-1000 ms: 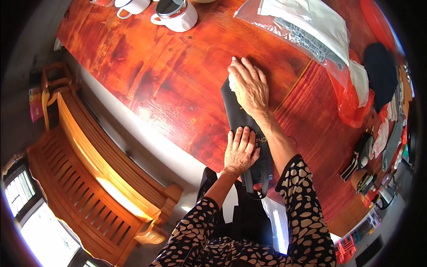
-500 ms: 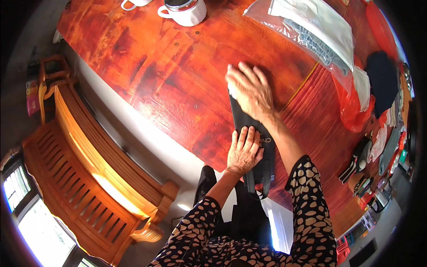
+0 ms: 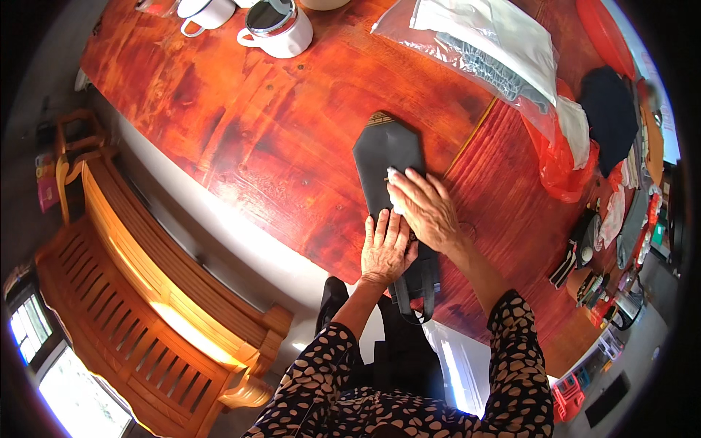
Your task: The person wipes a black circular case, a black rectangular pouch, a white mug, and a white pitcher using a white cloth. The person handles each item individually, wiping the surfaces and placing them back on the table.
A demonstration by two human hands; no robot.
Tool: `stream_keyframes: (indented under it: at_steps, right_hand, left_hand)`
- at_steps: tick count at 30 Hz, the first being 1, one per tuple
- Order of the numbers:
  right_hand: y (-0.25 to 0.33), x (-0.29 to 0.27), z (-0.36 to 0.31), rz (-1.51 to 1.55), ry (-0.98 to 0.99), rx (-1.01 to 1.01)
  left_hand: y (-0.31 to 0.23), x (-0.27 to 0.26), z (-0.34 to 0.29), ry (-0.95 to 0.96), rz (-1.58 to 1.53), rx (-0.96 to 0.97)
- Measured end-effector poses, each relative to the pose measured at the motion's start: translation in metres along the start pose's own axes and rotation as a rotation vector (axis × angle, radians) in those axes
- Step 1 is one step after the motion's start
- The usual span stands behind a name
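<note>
A long, flat black bag (image 3: 391, 150) with dark strap handles (image 3: 428, 292) lies on the reddish wooden table, its handle end at the near edge. My left hand (image 3: 385, 248) rests flat on the bag's middle, fingers stretched forward. Just ahead and to the right, my right hand (image 3: 427, 208) bends over the bag and presses a small white cloth (image 3: 395, 172) against its surface. Most of that cloth is hidden beneath the fingers, so whether it is cloth or tissue is hard to tell.
White mugs (image 3: 281, 33) stand at the table's far left. A clear plastic bag with folded fabric (image 3: 489, 55), a red plastic bag (image 3: 558, 171) and dark cloth (image 3: 610, 120) lie to the right. A wooden bench (image 3: 139, 292) stands left of the table (image 3: 263, 146).
My right hand has drawn back toward me along the bag with the white cloth, uncovering the bag's far end. My left hand stays on the bag. The view has shifted slightly.
</note>
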State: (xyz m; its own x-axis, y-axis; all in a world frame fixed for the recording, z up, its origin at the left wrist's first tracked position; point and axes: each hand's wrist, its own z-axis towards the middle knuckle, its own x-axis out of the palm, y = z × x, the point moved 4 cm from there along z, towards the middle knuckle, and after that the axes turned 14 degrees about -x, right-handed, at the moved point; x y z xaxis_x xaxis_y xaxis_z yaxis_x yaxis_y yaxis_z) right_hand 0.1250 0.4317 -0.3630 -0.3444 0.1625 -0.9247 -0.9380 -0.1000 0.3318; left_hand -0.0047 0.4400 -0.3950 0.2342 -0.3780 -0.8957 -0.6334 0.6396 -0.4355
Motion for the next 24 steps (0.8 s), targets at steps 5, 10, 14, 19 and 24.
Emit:
stream_keyframes:
  at_steps: [5,10,14,19,24]
  right_hand:
    - [-0.009,-0.004,0.027,-0.021,0.020,-0.066]
    - [-0.039,0.009,0.087,-0.103,-0.175,-0.001]
    - [-0.052,0.024,0.109,-0.200,-0.249,0.089]
    - [-0.063,0.022,0.111,-0.324,-0.325,0.221]
    - [-0.055,0.028,0.119,-0.313,-0.339,0.246]
  left_hand:
    - [0.000,0.000,-0.001,0.002,0.011,0.005]
    - [-0.003,-0.003,0.001,0.020,-0.028,0.002]
    - [-0.002,-0.020,-0.006,-0.021,-0.155,-0.133]
    - [-0.002,-0.029,-0.107,-0.021,-0.332,-0.659]
    - [-0.010,-0.011,-0.139,0.024,-0.746,-1.075]
